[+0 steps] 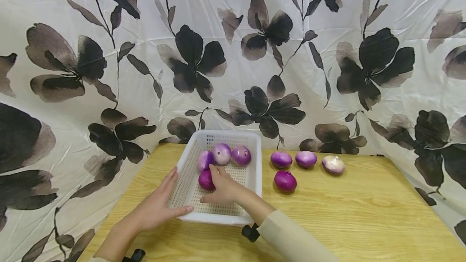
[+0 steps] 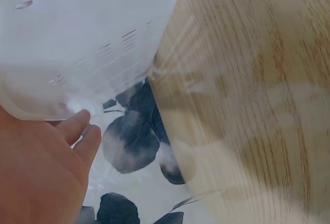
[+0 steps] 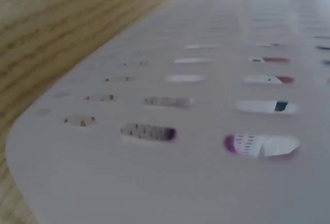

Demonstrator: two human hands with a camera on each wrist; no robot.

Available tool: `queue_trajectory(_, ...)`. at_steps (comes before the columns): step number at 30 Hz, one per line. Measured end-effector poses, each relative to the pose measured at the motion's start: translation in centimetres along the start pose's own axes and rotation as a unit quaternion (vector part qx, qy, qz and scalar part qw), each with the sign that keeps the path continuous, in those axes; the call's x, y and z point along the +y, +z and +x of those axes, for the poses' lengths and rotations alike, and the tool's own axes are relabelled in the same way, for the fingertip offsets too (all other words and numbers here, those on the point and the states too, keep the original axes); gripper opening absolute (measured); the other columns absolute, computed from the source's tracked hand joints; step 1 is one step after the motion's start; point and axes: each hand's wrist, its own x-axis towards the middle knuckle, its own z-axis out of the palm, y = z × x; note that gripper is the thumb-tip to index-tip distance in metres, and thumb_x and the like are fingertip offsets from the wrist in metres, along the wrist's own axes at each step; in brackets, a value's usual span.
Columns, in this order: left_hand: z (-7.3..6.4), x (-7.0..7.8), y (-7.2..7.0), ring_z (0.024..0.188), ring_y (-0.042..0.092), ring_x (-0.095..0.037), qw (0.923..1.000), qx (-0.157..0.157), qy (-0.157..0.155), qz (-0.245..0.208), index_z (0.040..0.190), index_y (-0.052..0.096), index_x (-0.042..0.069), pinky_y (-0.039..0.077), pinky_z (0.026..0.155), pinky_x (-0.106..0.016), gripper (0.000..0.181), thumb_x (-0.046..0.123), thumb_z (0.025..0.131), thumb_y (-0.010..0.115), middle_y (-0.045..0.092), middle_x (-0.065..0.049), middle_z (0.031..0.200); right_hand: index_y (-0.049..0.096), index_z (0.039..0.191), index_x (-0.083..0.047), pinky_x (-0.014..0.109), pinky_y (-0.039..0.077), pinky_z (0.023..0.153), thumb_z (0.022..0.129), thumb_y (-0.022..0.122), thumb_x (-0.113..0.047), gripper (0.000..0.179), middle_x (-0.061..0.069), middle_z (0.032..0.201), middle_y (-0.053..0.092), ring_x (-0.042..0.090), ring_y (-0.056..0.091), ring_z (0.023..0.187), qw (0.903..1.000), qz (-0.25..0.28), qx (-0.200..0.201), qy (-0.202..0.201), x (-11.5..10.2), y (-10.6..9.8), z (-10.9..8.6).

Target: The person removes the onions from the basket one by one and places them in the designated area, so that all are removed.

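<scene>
A white perforated plastic basket (image 1: 257,173) stands on the table with several purple onions inside. My left hand (image 1: 154,209) holds its near left corner, thumb over the front rim and fingers along the outer left wall; the left wrist view shows two fingertips (image 2: 85,134) by the basket's edge. Reaching over the right rim, my right hand (image 1: 227,188) is inside the basket beside a dark purple onion (image 1: 206,180). Its forefinger overlaps that onion's upper right, while the thumb is spread apart, nearer the front. The right wrist view has the slotted basket wall up close, the hand hidden.
To the basket's right, a dark onion (image 1: 285,181) sits in front of two purple onions and a paler, partly peeled one (image 1: 333,165). The wooden table (image 1: 356,213) ends at a flower-printed curtain (image 1: 218,11) behind and at the sides.
</scene>
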Motion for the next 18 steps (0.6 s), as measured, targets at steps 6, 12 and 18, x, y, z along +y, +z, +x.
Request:
queue_trajectory(6,-0.25,0.11,-0.22,0.146,0.031,-0.052,1.0,0.002,0.001,-0.001,0.164,0.01,0.002,0.036,0.11,-0.069,0.12,0.07,0.084,0.069,0.005,-0.015,0.172,0.015,0.164,-0.004,0.06,0.033,0.117,0.087,0.08,-0.04,0.106,0.029,0.164,0.022,0.045,0.031,0.149,0.9994,-0.007,-0.016,0.031,0.34,0.43,0.49)
queue_trajectory(12,-0.29,0.25,-0.36,0.145,0.03,-0.053,1.0,0.001,-0.002,-0.003,0.163,0.01,0.0,0.036,0.11,-0.069,0.121,0.07,0.084,0.07,0.004,-0.016,0.172,0.02,0.163,-0.005,0.055,0.039,0.116,0.087,0.08,-0.037,0.101,0.025,0.16,0.033,0.041,0.041,0.144,0.9996,-0.023,-0.011,0.012,0.84,0.65,0.48)
queue_trajectory(18,-0.25,0.22,-0.27,0.146,0.03,-0.052,1.0,0.0,-0.003,-0.002,0.163,0.013,-0.001,0.037,0.11,-0.069,0.12,0.07,0.084,0.069,0.005,-0.016,0.172,0.03,0.159,-0.007,0.052,0.047,0.109,0.087,0.081,-0.033,0.092,0.023,0.151,0.044,0.037,0.053,0.134,0.9999,-0.012,-0.008,-0.006,0.78,0.7,0.38)
